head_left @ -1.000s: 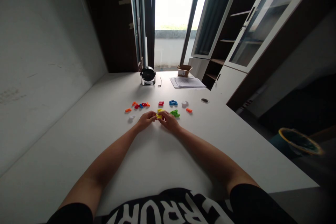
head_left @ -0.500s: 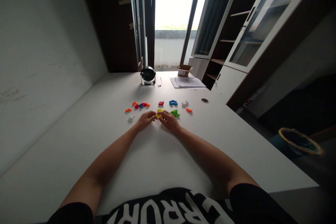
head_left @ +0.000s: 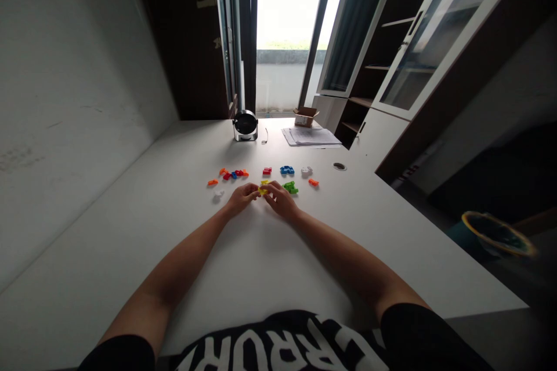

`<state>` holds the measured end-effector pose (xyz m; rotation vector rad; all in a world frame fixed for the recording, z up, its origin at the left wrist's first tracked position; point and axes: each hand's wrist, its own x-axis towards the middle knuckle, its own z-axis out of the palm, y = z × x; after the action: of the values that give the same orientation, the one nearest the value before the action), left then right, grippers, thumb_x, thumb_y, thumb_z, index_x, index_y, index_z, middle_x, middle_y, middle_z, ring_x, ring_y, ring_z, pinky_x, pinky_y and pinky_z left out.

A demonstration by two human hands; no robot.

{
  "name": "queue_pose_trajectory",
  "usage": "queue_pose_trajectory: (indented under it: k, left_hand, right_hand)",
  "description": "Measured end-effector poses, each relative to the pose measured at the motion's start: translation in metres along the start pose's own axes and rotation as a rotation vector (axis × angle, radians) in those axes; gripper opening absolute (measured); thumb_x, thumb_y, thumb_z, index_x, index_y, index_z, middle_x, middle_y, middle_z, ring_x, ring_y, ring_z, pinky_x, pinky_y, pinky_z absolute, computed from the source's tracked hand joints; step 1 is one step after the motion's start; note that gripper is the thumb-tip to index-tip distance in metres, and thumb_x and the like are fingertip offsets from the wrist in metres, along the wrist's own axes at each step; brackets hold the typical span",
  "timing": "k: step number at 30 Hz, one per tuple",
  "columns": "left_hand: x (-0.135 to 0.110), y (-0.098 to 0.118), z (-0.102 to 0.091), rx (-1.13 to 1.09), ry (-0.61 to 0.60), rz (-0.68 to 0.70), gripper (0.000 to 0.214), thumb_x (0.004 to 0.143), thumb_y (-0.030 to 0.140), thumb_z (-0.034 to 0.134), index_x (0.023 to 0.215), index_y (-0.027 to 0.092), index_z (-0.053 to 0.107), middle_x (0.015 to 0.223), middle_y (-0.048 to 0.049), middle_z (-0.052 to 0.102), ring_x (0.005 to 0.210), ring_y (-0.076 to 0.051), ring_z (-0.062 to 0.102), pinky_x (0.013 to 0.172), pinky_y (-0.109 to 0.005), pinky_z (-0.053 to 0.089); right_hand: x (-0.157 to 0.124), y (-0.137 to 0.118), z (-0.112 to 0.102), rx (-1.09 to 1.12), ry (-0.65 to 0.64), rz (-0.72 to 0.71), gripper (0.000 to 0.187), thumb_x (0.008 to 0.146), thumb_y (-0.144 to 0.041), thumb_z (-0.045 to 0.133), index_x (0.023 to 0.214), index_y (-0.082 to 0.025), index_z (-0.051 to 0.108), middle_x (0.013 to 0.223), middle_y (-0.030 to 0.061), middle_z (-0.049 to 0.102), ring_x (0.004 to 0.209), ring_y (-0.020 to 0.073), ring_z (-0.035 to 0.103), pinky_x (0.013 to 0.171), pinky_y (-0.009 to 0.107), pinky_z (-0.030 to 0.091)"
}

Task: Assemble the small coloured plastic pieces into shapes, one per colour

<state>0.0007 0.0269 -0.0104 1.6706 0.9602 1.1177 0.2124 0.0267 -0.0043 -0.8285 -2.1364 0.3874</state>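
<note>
My left hand and my right hand meet over the white table, both pinching a small yellow plastic piece between their fingertips. Right beside my right hand lies a green piece. Behind my hands are a red piece, a blue piece, a white piece and an orange piece. To the left sits a cluster of orange, red and blue pieces, a lone orange piece and a white piece.
A small round fan stands at the far end of the table, with a stack of papers and a small cardboard box to its right. A cable hole is in the tabletop. Glass-door cabinets stand on the right.
My fingers shifted slightly on the yellow piece, the right fingertips coming further over it. My arms and the other pieces have stayed where they were.
</note>
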Motion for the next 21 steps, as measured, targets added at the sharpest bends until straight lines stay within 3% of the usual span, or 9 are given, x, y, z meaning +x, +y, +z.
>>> queue_pose_trajectory:
  k: [21]
  left_hand:
    - [0.0008,-0.0041,0.0009,0.01,0.014,0.013,0.03,0.087,0.041,0.068,0.102,0.015,0.068,0.091,-0.0076,0.072,0.08,-0.017,0.066,0.076,-0.031,0.051]
  right_hand:
    - [0.0018,0.0014,0.0029,0.013,0.053,0.037,0.007,0.095,-0.024,0.057,0.102,-0.023,0.061,0.1,0.0053,0.062,0.083,0.0175,0.061,0.068,0.029,0.052]
